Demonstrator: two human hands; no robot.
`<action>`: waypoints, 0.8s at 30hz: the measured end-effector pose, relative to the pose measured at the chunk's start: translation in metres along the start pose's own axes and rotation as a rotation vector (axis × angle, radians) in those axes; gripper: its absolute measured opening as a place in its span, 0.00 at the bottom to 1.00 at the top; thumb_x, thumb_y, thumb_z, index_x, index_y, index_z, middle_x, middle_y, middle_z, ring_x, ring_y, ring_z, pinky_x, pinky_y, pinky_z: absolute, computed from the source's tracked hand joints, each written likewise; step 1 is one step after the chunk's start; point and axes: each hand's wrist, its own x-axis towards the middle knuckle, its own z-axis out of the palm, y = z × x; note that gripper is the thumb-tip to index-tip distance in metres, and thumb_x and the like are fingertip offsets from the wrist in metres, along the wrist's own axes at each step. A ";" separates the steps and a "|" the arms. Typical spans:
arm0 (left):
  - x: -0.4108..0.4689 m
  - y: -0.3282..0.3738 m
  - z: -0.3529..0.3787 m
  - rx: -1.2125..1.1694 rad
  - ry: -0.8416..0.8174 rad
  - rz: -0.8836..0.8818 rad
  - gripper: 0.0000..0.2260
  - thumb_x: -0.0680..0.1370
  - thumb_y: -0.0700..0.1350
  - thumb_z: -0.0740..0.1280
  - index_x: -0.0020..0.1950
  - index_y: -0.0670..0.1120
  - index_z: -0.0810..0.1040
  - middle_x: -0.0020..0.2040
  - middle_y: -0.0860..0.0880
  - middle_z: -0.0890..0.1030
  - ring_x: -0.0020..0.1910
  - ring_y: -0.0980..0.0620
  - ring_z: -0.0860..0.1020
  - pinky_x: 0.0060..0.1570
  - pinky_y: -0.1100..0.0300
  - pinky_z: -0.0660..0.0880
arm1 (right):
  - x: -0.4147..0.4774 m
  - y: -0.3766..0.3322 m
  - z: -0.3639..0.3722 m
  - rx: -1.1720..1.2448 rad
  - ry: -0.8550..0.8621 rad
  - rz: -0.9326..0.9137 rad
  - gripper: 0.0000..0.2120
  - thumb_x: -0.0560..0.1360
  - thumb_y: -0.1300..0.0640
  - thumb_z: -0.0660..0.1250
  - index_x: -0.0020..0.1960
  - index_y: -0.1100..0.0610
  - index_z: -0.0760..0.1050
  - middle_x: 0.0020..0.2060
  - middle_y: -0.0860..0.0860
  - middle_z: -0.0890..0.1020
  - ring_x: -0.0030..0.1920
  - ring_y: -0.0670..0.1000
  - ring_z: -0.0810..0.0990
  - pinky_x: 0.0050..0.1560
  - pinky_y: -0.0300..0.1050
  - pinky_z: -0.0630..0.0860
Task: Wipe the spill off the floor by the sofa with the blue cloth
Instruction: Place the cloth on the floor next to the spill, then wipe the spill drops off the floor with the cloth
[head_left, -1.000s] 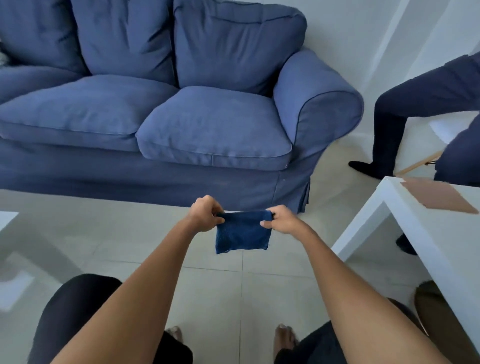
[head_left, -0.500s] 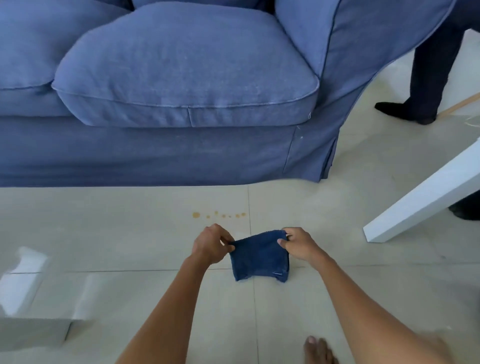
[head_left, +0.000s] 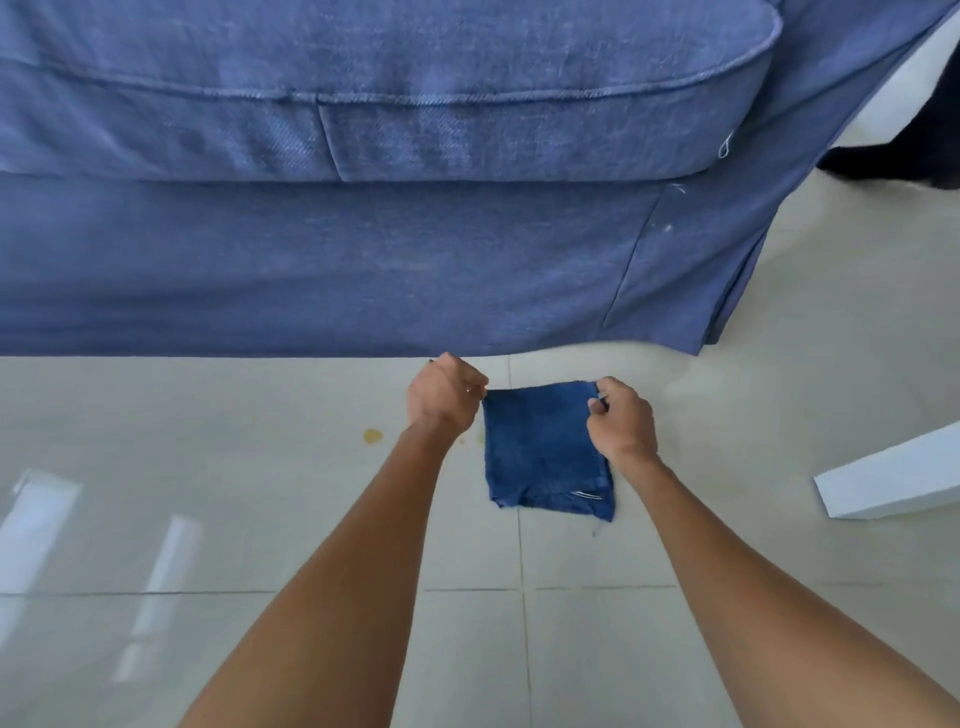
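We reach both arms forward at frame centre, the left hand and right hand each pinching a top corner of the blue cloth, which hangs spread just in front of the sofa. The spill shows as one amber drop left of the left wrist; other drops are hidden behind hand and cloth. Since half a second ago, we are closer to the floor and the sofa fills more of the frame

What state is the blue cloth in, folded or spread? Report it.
Folded. The blue cloth hangs as a small thick square pinched at its top corners by the left hand and right hand.
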 end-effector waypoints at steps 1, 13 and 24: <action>0.000 -0.004 0.002 -0.008 0.029 -0.012 0.11 0.79 0.46 0.69 0.61 0.50 0.84 0.57 0.52 0.86 0.57 0.49 0.83 0.52 0.59 0.77 | -0.002 0.000 0.004 -0.027 0.007 -0.020 0.06 0.81 0.62 0.61 0.52 0.55 0.76 0.48 0.55 0.81 0.53 0.60 0.77 0.45 0.50 0.76; -0.074 -0.163 -0.019 0.201 0.060 -0.028 0.44 0.76 0.71 0.51 0.83 0.46 0.43 0.83 0.47 0.45 0.82 0.47 0.45 0.80 0.50 0.45 | -0.046 0.003 0.078 -0.415 -0.124 -0.465 0.35 0.80 0.38 0.41 0.82 0.54 0.52 0.82 0.56 0.56 0.82 0.58 0.53 0.81 0.58 0.51; -0.092 -0.213 0.023 0.276 0.170 0.025 0.48 0.73 0.75 0.52 0.83 0.46 0.46 0.83 0.48 0.45 0.82 0.50 0.45 0.80 0.50 0.47 | -0.039 0.002 0.102 -0.581 -0.092 -0.382 0.36 0.77 0.34 0.40 0.82 0.43 0.44 0.83 0.54 0.47 0.81 0.65 0.42 0.80 0.64 0.42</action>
